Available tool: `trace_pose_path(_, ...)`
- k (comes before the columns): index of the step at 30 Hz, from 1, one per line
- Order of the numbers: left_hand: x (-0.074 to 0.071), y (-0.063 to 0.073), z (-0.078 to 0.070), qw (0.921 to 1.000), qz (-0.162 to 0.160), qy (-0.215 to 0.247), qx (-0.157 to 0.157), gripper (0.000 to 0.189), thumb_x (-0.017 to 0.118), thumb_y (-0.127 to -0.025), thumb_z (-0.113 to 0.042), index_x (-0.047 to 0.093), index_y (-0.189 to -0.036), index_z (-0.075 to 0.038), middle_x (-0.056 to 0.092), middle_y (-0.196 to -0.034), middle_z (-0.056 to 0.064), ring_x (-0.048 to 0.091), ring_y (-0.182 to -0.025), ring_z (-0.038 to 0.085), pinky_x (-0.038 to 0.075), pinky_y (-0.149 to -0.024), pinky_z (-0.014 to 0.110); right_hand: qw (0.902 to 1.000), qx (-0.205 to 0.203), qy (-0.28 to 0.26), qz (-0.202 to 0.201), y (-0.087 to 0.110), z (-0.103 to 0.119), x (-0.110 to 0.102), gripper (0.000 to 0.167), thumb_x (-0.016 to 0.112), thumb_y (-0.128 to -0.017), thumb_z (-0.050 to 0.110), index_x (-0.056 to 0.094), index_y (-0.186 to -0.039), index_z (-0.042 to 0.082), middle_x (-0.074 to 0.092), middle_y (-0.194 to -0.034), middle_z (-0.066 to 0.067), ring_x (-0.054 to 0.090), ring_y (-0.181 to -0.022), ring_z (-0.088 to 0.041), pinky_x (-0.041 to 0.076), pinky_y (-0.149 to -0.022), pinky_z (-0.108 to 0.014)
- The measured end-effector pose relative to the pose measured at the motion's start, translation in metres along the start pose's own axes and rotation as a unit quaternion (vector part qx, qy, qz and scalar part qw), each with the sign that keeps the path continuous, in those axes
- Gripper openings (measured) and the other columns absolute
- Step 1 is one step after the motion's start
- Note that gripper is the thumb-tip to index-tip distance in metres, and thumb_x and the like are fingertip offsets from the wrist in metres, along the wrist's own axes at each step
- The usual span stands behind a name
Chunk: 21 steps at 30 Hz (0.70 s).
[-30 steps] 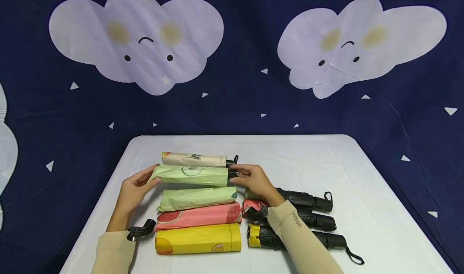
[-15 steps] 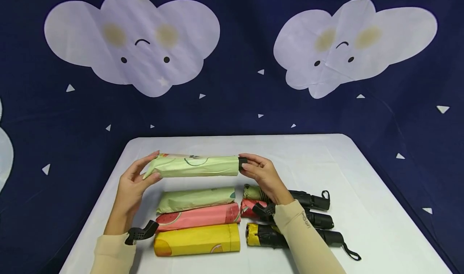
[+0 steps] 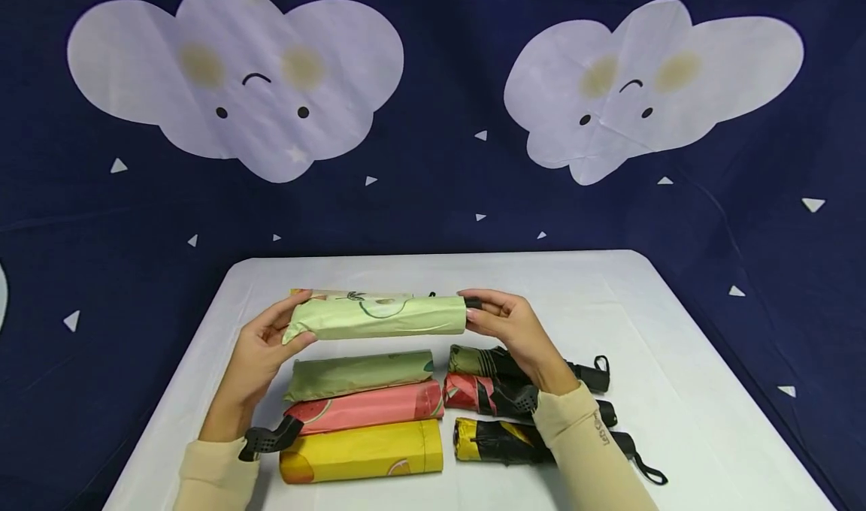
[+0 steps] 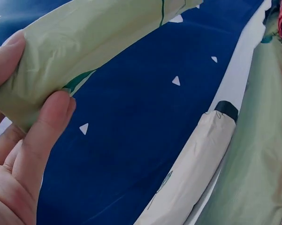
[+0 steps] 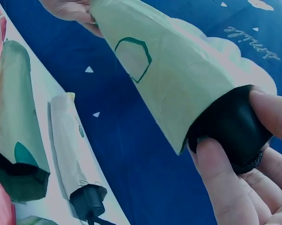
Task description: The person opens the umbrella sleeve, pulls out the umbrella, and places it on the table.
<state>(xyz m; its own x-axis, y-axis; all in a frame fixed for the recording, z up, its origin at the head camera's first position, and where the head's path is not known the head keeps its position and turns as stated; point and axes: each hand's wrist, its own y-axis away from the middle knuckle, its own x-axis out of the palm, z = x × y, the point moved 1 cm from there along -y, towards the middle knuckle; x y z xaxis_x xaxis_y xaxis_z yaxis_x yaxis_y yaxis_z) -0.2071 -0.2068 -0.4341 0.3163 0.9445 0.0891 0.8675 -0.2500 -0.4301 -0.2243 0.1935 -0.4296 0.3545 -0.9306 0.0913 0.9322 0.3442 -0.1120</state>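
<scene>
A folded umbrella in a pale green sleeve with an avocado print (image 3: 389,319) is held level above the table between both hands. My left hand (image 3: 257,357) pinches the sleeve's left end between thumb and fingers. At the other end, my right hand (image 3: 524,334) grips the black handle (image 5: 232,124), which sticks out of the sleeve. Partly hidden behind it lies an umbrella in a cream sleeve (image 4: 190,173), its dark end showing. Below lie a flat green sleeve (image 3: 365,372), a pink watermelon sleeve (image 3: 379,407) and a yellow sleeve (image 3: 365,452).
To the right, partly under my right forearm, lie three folded umbrellas: a green and black one (image 3: 473,359), a pink and black one (image 3: 467,391) and a yellow and black one (image 3: 501,442). They rest on the white table (image 3: 704,421). A dark blue cloth with clouds (image 3: 433,210) hangs behind.
Both hands have lifted the avocado-print umbrella off the table and shifted it slightly right. It now covers much of the cream umbrella. The other sleeves and umbrellas stay put.
</scene>
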Motion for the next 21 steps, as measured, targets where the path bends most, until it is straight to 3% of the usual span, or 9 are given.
trace_pose_path(8,0.013,0.004,-0.004,0.9972,0.033,-0.067,0.0,0.058,0.069,-0.088,0.017,0.052,-0.143,0.008,0.059,-0.142,0.015,0.06,-0.121,0.019,0.052,-0.095,0.023,0.9998,-0.003,0.016,-0.015,0.025,0.004,-0.011,0.039,0.072,-0.096,0.008,0.064,-0.132,-0.005,0.071,-0.12,-0.017,0.07,-0.107,-0.027,0.058,-0.091,-0.041)
trace_pose_path(13,0.021,0.006,-0.005,0.9969,0.043,-0.065,-0.006,0.06,0.071,-0.086,0.017,0.052,-0.143,0.007,0.056,-0.144,0.02,0.06,-0.121,0.02,0.054,-0.092,0.025,0.9986,-0.04,0.031,-0.016,0.038,0.004,-0.015,0.039,0.07,-0.096,0.0,0.062,-0.133,-0.008,0.072,-0.12,-0.014,0.071,-0.102,-0.023,0.059,-0.086,-0.037)
trace_pose_path(18,0.027,0.006,-0.005,0.9975,0.036,-0.055,-0.028,0.06,0.072,-0.087,0.015,0.052,-0.143,0.006,0.056,-0.143,0.017,0.065,-0.112,0.018,0.057,-0.084,0.024,0.995,-0.086,0.047,-0.02,0.044,0.004,-0.017,0.041,0.071,-0.093,-0.005,0.061,-0.133,-0.01,0.071,-0.123,-0.014,0.071,-0.104,-0.024,0.06,-0.085,-0.038)
trace_pose_path(21,0.029,0.006,-0.004,0.9965,0.026,-0.07,-0.037,0.058,0.072,-0.088,0.013,0.054,-0.143,0.004,0.057,-0.143,0.015,0.062,-0.117,0.016,0.056,-0.08,0.021,0.9916,-0.114,0.059,-0.012,0.046,0.002,-0.019,0.041,0.072,-0.091,-0.007,0.062,-0.131,-0.01,0.071,-0.123,-0.014,0.071,-0.105,-0.024,0.06,-0.084,-0.037)
